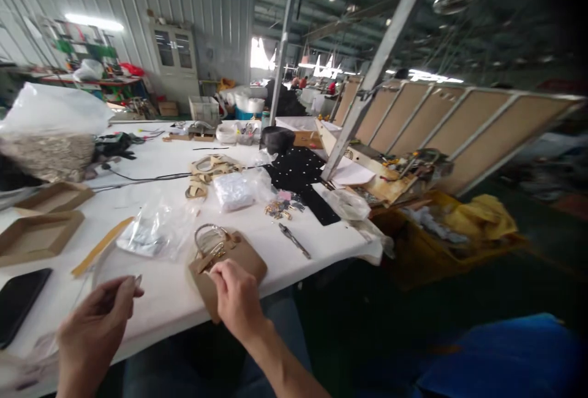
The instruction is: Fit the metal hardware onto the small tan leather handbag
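Left hand (98, 324) pinches a thin metal piece (137, 280); right hand (236, 297) grips the tan bag (234, 260) (smooth leather).

A bare strip of the desk (169, 294) is left open between the left hand (94, 330) and the right hand (236, 300), along the near edge. Passage forward is blocked by the tan bag (229, 260) and the clear plastic bags (156, 229) just beyond. To the left, room is taken by a black phone (21, 300), a tan strip (98, 246) and cardboard trays (39, 236). To the right, a metal tool (294, 240) and small fittings (280, 207) lie near the desk edge.
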`<state>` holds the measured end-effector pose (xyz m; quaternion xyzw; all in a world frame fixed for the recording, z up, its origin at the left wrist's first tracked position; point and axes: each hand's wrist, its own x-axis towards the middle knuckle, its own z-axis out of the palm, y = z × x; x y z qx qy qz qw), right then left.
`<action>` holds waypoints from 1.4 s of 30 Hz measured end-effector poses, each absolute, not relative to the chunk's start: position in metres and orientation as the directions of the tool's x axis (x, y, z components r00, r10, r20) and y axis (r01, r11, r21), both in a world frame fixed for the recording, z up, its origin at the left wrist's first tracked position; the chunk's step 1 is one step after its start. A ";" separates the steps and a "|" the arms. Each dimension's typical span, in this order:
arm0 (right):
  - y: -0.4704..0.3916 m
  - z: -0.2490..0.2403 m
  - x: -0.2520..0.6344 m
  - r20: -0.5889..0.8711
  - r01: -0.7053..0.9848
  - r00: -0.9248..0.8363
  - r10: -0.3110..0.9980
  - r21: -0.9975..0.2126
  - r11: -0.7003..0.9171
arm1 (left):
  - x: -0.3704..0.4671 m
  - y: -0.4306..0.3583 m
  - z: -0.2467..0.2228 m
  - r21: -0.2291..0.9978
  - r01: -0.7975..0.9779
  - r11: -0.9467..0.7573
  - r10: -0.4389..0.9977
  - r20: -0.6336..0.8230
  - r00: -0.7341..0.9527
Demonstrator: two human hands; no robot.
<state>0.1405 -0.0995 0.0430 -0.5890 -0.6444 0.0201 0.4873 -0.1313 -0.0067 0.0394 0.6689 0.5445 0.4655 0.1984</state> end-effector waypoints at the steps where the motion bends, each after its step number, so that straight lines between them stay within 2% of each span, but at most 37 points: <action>1: -0.098 0.041 0.145 0.618 0.702 0.224 0.754 -0.638 0.315 | -0.136 -0.005 0.042 0.780 0.533 -0.327 0.921 0.390 -0.006; 3: -0.096 0.038 0.156 0.615 0.651 0.309 0.725 -0.693 0.311 | -0.137 0.001 0.036 0.775 0.519 -0.360 0.922 0.382 0.068; 5: -0.095 0.036 0.168 0.562 0.628 0.338 0.755 -0.732 0.263 | -0.133 0.008 0.018 0.745 0.543 -0.387 0.915 0.383 0.126; 9: -0.092 0.033 0.191 0.452 0.624 0.232 0.861 -0.748 0.225 | -0.132 0.030 -0.033 0.661 0.617 -0.428 0.901 0.366 0.233; 12: -0.081 0.026 0.198 0.437 0.615 0.181 0.881 -0.750 0.245 | -0.135 0.046 -0.054 0.509 0.649 -0.565 0.814 0.474 0.336; 14: -0.070 0.019 0.197 0.400 0.525 0.262 0.878 -0.823 0.218 | -0.130 0.048 -0.051 0.392 0.684 -0.615 0.760 0.526 0.382; 15: -0.063 0.015 0.196 0.370 0.439 0.312 0.875 -0.873 0.213 | -0.125 0.045 -0.046 0.371 0.689 -0.623 0.746 0.547 0.380; 17: -0.051 0.008 0.192 0.313 0.241 0.373 0.873 -0.942 0.234 | -0.109 0.031 -0.032 0.433 0.640 -0.635 0.734 0.598 0.323; 19: -0.041 0.005 0.187 0.294 0.124 0.368 0.882 -0.956 0.266 | -0.086 0.012 -0.019 0.543 0.502 -0.673 0.725 0.620 0.300; 21: -0.035 0.008 0.181 0.295 0.099 0.355 0.887 -0.955 0.278 | -0.061 -0.006 -0.012 0.595 0.365 -0.716 0.698 0.591 0.405; 23: -0.034 0.014 0.175 0.309 0.091 0.351 0.884 -0.951 0.296 | -0.038 -0.019 -0.010 0.589 0.283 -0.757 0.638 0.573 0.514; 27: -0.040 0.029 0.164 0.389 0.153 0.287 0.875 -0.921 0.359 | -0.007 -0.025 -0.009 0.543 0.277 -0.793 0.590 0.570 0.572; 34: -0.045 0.037 0.153 0.505 0.314 0.112 0.856 -0.835 0.452 | 0.019 -0.034 -0.016 0.589 0.356 -0.725 0.688 0.598 0.412; 36: -0.046 0.030 0.156 0.543 0.395 0.135 0.829 -0.797 0.458 | 0.020 -0.039 -0.025 0.597 0.400 -0.695 0.718 0.598 0.357; 38: -0.048 0.019 0.163 0.569 0.486 0.232 0.789 -0.771 0.412 | 0.020 -0.042 -0.032 0.635 0.415 -0.652 0.757 0.578 0.304; 40: -0.052 0.009 0.172 0.569 0.545 0.324 0.756 -0.765 0.342 | 0.020 -0.042 -0.036 0.700 0.388 -0.599 0.800 0.538 0.264; 42: -0.056 0.002 0.180 0.559 0.571 0.338 0.757 -0.761 0.307 | 0.020 -0.038 -0.036 0.747 0.354 -0.563 0.827 0.502 0.255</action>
